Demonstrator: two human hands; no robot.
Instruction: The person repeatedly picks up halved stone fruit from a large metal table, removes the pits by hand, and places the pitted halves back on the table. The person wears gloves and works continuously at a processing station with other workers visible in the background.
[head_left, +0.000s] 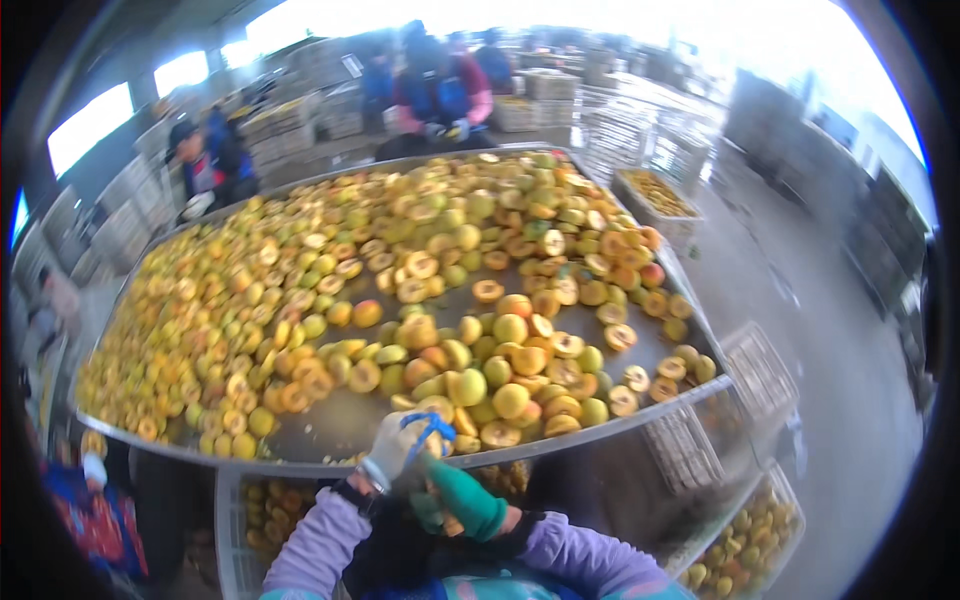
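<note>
Both hands meet at the near edge of the metal table (330,440). The left hand (392,455), in a pale glove, curls its fingers around a blue-handled tool (428,428). The right hand (462,498), in a green glove, closes beneath it, apparently round a fruit that I cannot make out. Close to the body, over the rim, is probably the steadiest place to cut. Peach-like fruit (400,290), whole and halved, covers the table, far too many to count. Two workers (440,95) stand at the far side, and one crate of fruit (745,545) sits near right.
</note>
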